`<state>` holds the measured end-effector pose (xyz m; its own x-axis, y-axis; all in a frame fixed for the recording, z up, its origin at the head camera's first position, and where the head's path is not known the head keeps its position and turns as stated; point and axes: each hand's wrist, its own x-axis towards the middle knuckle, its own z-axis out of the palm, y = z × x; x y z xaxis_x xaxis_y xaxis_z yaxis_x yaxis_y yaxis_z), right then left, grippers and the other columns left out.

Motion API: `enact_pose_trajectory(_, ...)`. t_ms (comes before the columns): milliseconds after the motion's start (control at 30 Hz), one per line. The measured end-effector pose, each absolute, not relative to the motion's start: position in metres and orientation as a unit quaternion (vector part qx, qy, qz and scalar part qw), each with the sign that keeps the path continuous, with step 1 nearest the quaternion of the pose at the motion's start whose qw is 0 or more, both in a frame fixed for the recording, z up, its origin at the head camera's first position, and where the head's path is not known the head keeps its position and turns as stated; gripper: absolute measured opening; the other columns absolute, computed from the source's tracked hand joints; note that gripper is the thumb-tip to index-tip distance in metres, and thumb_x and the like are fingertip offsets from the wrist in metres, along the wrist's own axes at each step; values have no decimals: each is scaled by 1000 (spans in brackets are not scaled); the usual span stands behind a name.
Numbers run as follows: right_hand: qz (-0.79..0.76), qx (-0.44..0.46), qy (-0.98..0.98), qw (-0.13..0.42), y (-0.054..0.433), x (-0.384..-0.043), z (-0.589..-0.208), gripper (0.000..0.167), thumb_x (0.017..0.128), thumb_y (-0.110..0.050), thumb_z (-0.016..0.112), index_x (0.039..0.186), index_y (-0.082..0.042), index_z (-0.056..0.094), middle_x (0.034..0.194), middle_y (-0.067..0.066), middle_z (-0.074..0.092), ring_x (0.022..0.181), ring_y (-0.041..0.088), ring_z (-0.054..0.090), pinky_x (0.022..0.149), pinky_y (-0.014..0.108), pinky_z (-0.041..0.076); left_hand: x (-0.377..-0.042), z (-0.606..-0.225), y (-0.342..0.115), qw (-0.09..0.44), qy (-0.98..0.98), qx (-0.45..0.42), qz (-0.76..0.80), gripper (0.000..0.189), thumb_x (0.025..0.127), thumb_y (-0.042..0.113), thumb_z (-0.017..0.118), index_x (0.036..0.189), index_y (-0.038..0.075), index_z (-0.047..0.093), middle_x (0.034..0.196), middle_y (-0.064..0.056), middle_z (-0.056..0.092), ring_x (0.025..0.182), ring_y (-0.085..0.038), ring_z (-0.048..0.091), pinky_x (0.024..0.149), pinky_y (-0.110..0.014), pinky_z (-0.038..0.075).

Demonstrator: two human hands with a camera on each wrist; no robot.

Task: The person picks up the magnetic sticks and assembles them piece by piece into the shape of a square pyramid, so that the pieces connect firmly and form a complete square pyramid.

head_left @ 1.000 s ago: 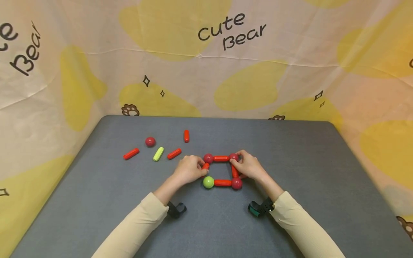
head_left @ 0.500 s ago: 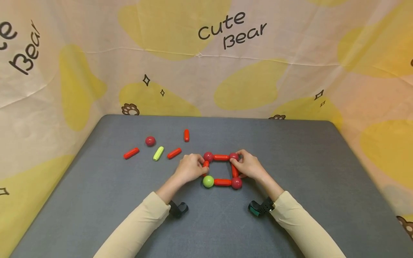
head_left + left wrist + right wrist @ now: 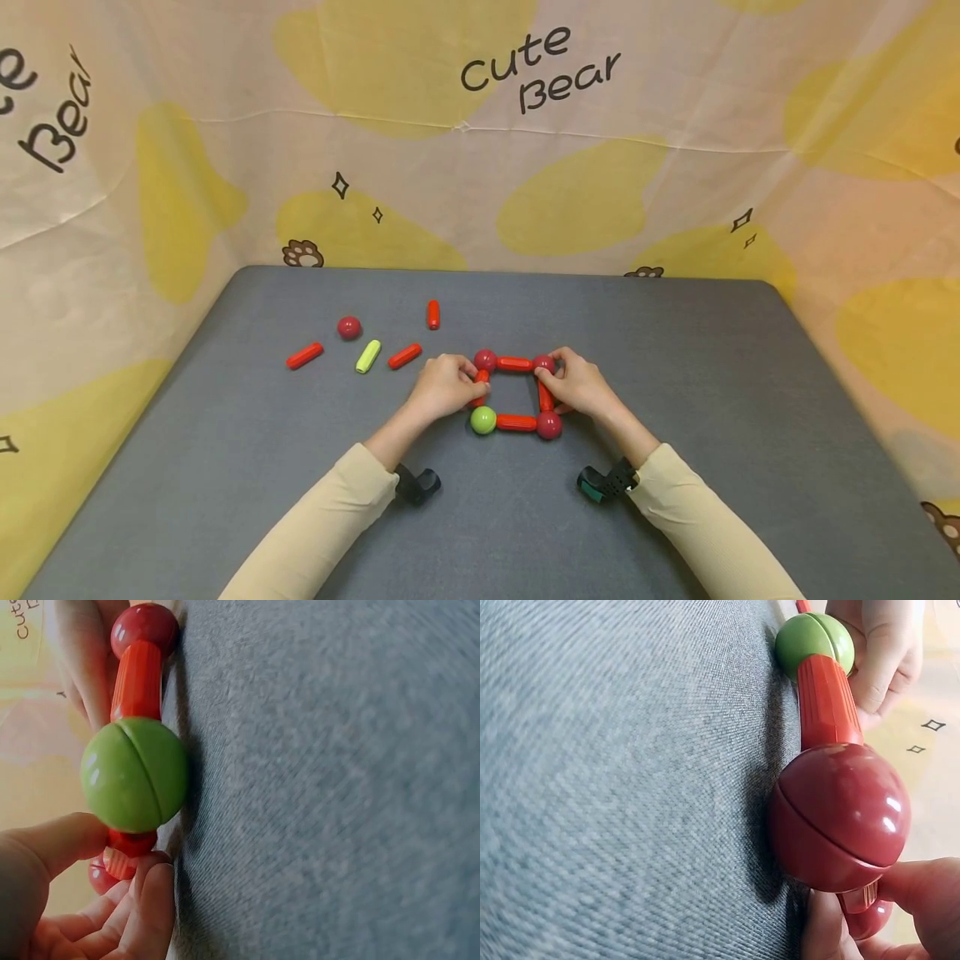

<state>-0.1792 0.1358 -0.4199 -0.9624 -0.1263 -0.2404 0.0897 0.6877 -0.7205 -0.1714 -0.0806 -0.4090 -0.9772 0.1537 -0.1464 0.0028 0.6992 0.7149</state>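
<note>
On the grey table, red rods and balls form a four-sided toy frame, with a green ball [image 3: 483,420] at its near left corner. Red balls make the other corners: far left [image 3: 486,360], far right [image 3: 543,363] and near right [image 3: 840,817]. My left hand [image 3: 444,387] pinches the left red rod [image 3: 482,388] between thumb and fingers, just behind the green ball. At the far right corner my right hand [image 3: 579,385] holds the red ball between thumb and forefinger, its other fingers beside the right rod [image 3: 545,397]. The near rod [image 3: 517,423] joins green ball to red.
Left of the frame lie several loose pieces: a red ball [image 3: 348,327], a yellow-green rod [image 3: 368,357] and red rods, one at the far side [image 3: 433,315], one near my left hand [image 3: 405,357] and one leftmost [image 3: 304,357]. A printed cloth [image 3: 420,183] stands behind the table.
My left hand has shifted slightly away and to the right. The left rod has swung straighter, between the far left red ball and the green ball. My right hand stays in place.
</note>
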Motion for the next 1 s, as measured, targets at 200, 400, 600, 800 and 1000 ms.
enact_pose_trajectory(200,-409,-8,902,139,135,-179,-421,40,89,-24,59,117,2,47,72,7,55,42,11,57,44,29,50,-168,-411,-78,96,913,50,393,26,76,23,71,89,2,64,58,2,63,49,-7,57,50,-24,42)
enact_pose_trajectory(400,-413,-5,899,144,136,-179,-421,40,89,-24,59,117,1,47,72,7,54,42,12,57,44,29,50,-168,-412,-78,103,912,51,393,24,75,22,71,86,3,63,56,2,62,48,-7,57,50,-24,42)
enact_pose_trajectory(600,-418,-1,896,147,136,-179,-419,40,88,-25,59,117,0,48,71,7,53,42,11,57,45,29,50,-167,-410,-79,116,910,53,395,25,76,22,71,87,2,62,55,1,61,46,-8,57,49,-25,44)
enact_pose_trajectory(800,-422,-3,895,145,136,-179,-418,40,89,-25,59,117,1,47,70,7,52,42,12,57,44,29,50,-167,-410,-78,124,910,49,392,25,76,23,72,87,2,62,55,2,61,47,-9,59,50,-25,44)
enact_pose_trajectory(1000,-425,0,893,148,136,-180,-419,40,89,-25,59,119,-1,47,70,7,52,42,12,56,45,29,50,-167,-411,-78,131,907,43,399,27,77,24,72,89,2,62,55,1,61,48,-11,60,50,-25,44)
